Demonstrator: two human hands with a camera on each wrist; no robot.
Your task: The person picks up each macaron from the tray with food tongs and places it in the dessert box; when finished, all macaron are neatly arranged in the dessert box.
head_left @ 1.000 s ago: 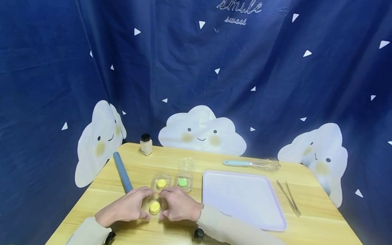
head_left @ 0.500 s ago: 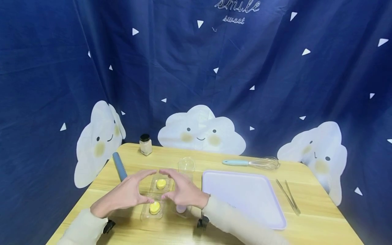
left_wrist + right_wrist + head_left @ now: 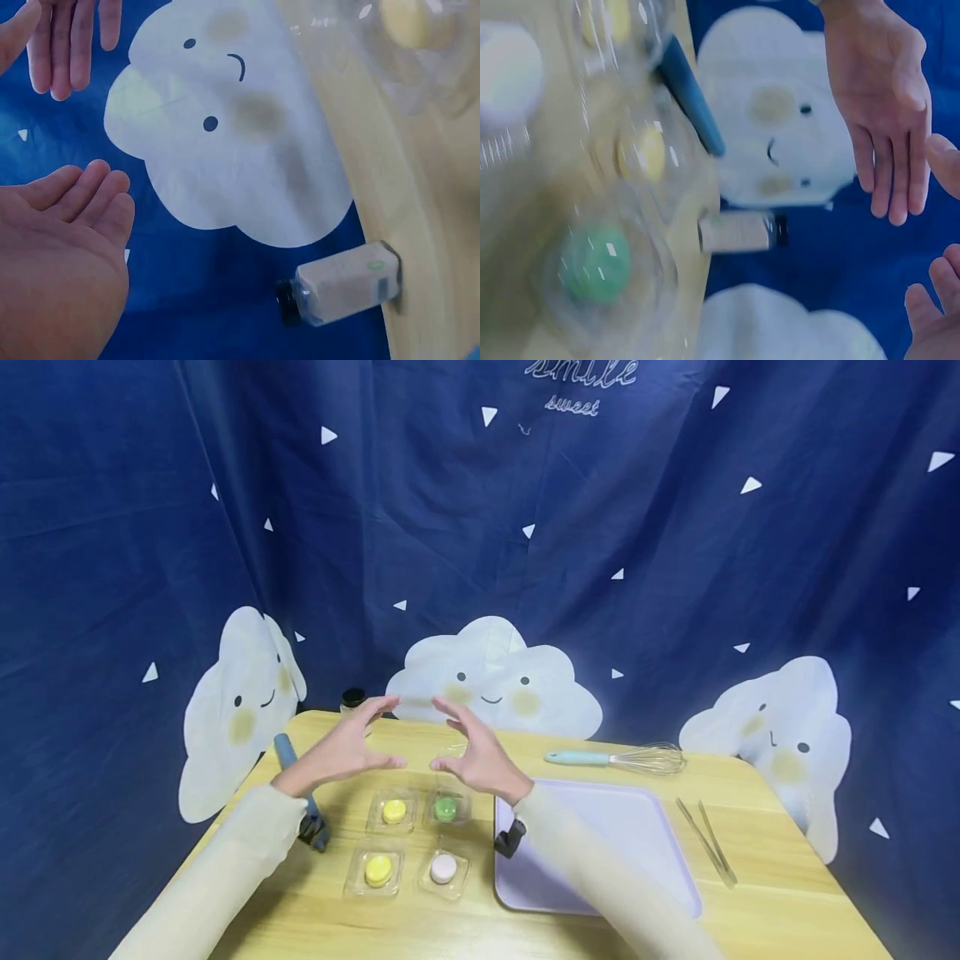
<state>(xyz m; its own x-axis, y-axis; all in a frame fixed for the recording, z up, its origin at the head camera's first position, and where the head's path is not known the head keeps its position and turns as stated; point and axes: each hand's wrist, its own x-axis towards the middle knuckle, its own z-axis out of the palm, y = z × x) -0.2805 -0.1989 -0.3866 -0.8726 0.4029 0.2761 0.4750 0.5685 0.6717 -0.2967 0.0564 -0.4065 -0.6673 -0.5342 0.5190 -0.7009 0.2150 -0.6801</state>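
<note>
Both hands hang in the air above the back of the table, palms facing each other, holding nothing. My left hand (image 3: pixel 341 752) has loosely bent fingers and is near the black-lidded jar (image 3: pixel 341 285). My right hand (image 3: pixel 483 756) mirrors it, above the green macaron (image 3: pixel 446 810) in its clear plastic box. Below are two yellow macarons, one at the back (image 3: pixel 393 812) and one in front (image 3: pixel 378 870), plus a pale lilac macaron (image 3: pixel 443 867). Each sits in its own clear box. A raised clear lid behind the green one is partly hidden by my right hand.
The lilac tray (image 3: pixel 600 852) lies right of the boxes, partly under my right sleeve. A whisk (image 3: pixel 618 760) lies behind it and metal tongs (image 3: pixel 708 847) to its right. A blue bar-shaped tool (image 3: pixel 285 750) is partly covered by my left arm. A curtain (image 3: pixel 480 527) hangs behind the table.
Both hands have left the front yellow macaron's box, risen and moved toward the back of the table, staying apart. The boxes at the front are now uncovered.
</note>
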